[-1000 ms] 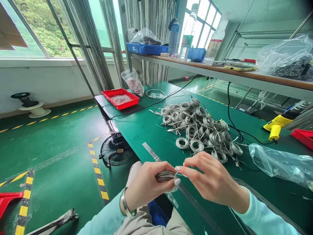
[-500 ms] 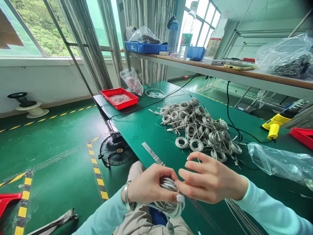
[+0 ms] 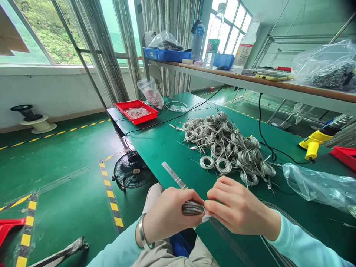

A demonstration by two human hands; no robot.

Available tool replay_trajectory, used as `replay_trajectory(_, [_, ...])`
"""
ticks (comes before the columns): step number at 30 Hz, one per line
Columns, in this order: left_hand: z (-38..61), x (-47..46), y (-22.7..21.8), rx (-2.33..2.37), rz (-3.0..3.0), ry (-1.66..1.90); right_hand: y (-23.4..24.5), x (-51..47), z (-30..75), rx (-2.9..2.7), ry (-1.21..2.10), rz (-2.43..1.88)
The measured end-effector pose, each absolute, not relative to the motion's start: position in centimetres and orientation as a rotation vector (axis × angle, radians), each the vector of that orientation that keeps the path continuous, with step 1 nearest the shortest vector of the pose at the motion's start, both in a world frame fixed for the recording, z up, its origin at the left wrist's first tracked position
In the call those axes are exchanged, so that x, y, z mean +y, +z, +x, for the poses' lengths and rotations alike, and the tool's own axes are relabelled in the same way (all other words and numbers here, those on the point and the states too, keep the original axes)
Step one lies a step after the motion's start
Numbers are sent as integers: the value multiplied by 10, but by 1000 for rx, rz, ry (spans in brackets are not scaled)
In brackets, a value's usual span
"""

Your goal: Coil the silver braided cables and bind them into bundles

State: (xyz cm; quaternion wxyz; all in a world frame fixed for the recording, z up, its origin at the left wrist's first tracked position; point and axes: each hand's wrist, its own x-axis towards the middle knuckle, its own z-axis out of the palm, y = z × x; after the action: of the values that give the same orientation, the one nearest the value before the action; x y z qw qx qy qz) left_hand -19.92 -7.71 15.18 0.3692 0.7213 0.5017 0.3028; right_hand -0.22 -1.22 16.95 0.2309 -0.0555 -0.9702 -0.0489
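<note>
Wire coil [image 3: 193,208] tight in L hand [image 3: 169,215], fingers curled right round it, prob to stop it springing open, R hand [image 3: 239,207] fingertips pinched narrow at its end, all just above green bench [image 3: 155,155] edge, near steel ruler [image 3: 172,175], clear of coil pile [image 3: 225,146].

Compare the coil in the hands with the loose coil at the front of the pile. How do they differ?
The held coil is squeezed into a narrow, tight bundle; the loose coil stays an open, round ring. The held coil is gripped above the table in the left hand, with the right hand at its end; the loose coil lies on the green mat untouched. Both are silvery wire wound in loops.
</note>
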Motion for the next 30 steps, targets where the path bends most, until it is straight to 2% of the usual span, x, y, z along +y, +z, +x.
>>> replay_trajectory(3, [-198,-79,149,1321,2020,737,177,-14,-1,-2649,-406,14])
replay_trajectory(6, [-199,-80,148,1320,2133,719,183,-16,-1,-2644,-536,109])
replay_trajectory(10, [-199,-83,149,1374,2281,733,178,-17,-3,-2683,-420,71])
replay_trajectory(13, [-198,-86,148,1446,2433,798,167,-20,-5,-2697,-46,-118])
replay_trajectory(15, [-197,-88,146,1502,2550,857,159,-25,-8,-2610,319,-334])
replay_trajectory(19, [-191,-89,145,1626,2781,967,146,-34,-19,-2173,1207,-806])
replay_trajectory(22, [-187,-88,148,1688,2934,1048,141,-36,-27,-1736,1707,-958])
replay_trajectory(26, [-185,-88,149,1653,3141,972,138,-37,-33,-1257,2082,-1042])
replay_trajectory(30, [-188,-88,142,1614,3262,845,135,-38,-37,-839,2289,-1132])
